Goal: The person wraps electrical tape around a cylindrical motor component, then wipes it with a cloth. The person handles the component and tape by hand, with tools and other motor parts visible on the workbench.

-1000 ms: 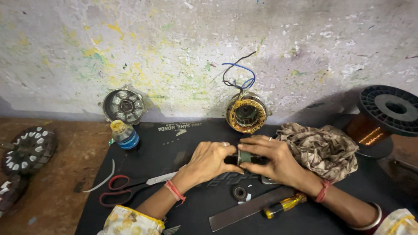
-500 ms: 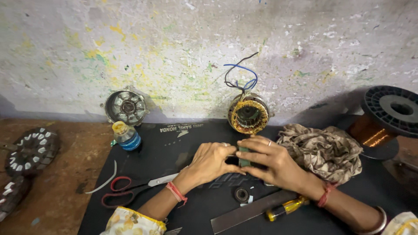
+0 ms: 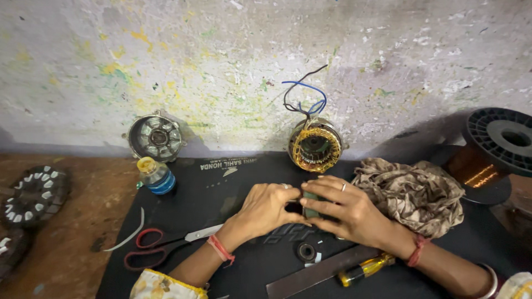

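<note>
Your left hand (image 3: 265,207) and right hand (image 3: 343,209) pinch one small green-grey piece (image 3: 310,202) | held centred over black mat (image 3: 233,182) | wound stator (image 3: 314,146) leans against wall behind.

On the counter (image 3: 66,243) lies a mat (image 3: 233,182). The hands — left hand (image 3: 265,209), right hand (image 3: 344,211) — meet at its middle around a small block (image 3: 310,200). Far beyond them a wound stator (image 3: 315,146) leans on the wall (image 3: 221,66); a motor housing (image 3: 155,137) stands further left, a bottle (image 3: 155,175) just before it. Scissors (image 3: 166,248) lie near left — a cloth (image 3: 413,194) right, a wire spool (image 3: 490,152) beyond it.
</note>
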